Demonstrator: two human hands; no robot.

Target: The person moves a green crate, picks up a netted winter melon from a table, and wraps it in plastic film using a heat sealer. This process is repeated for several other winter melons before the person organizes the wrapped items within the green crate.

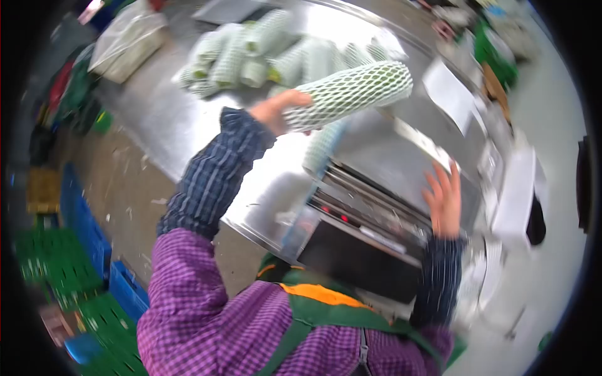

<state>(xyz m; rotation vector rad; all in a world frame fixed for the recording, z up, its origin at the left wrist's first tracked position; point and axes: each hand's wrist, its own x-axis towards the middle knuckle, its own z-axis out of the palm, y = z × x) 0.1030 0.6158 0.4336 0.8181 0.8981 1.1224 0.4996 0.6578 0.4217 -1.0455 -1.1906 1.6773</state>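
My left hand (pixel 279 111) is wrapped round one end of a long green vegetable in a white foam net (pixel 354 94), held tilted above the metal table. Its exact kind is hidden by the net. My right hand (pixel 444 200) is open with its fingers spread and holds nothing. It is over the right side of a wrapping machine (pixel 360 260) with a black plate, metal rollers and small red lights. Another netted vegetable (pixel 320 147) lies at the machine's left edge, below my left hand.
A pile of netted vegetables (pixel 238 56) lies at the back of the metal table (pixel 153 119). A white bag (pixel 128 41) stands at the table's far left corner. White paper (pixel 448 94) lies at the right. Green crates (pixel 53 263) and blue crates (pixel 84 216) are on the floor, lower left.
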